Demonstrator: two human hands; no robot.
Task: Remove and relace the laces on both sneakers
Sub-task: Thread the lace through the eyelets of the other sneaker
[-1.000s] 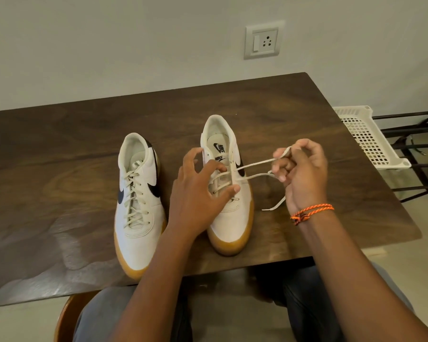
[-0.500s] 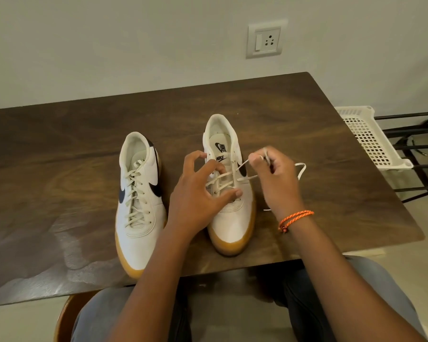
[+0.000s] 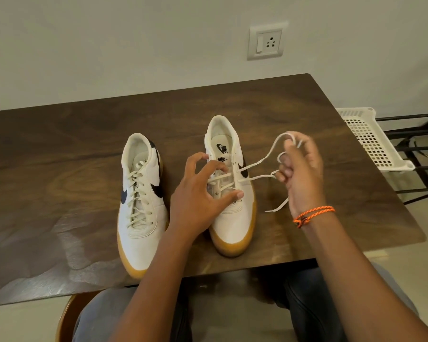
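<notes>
**Pinching the lace clear of the right-hand sneaker**

Pinching and curling, the right hand point(image 3: 300, 174) is gripping the loose lace point(image 3: 262, 162) in its fingers, holding a loop of it up beside the sneaker, with one free end hanging toward the table's near right edge. The left hand point(image 3: 198, 196) is resting spread on the right-hand sneaker point(image 3: 232, 213), thumb and fingertips pressing around the eyelet rows and pinning the shoe; it is not curling round anything. Which eyelets the two strands are leaving is hard to make out behind the fingers.

That sneaker is standing near the middle of the table's near edge, toe toward the person. The left-hand sneaker point(image 3: 140, 201), fully laced, is sitting just beside it, toward the table's point(image 3: 60, 169) left side.

To do this step well, the right hand should probably be drawing the lace out sideways and level, one crossing at a time, while the left is keeping the shoe from sliding.
</notes>
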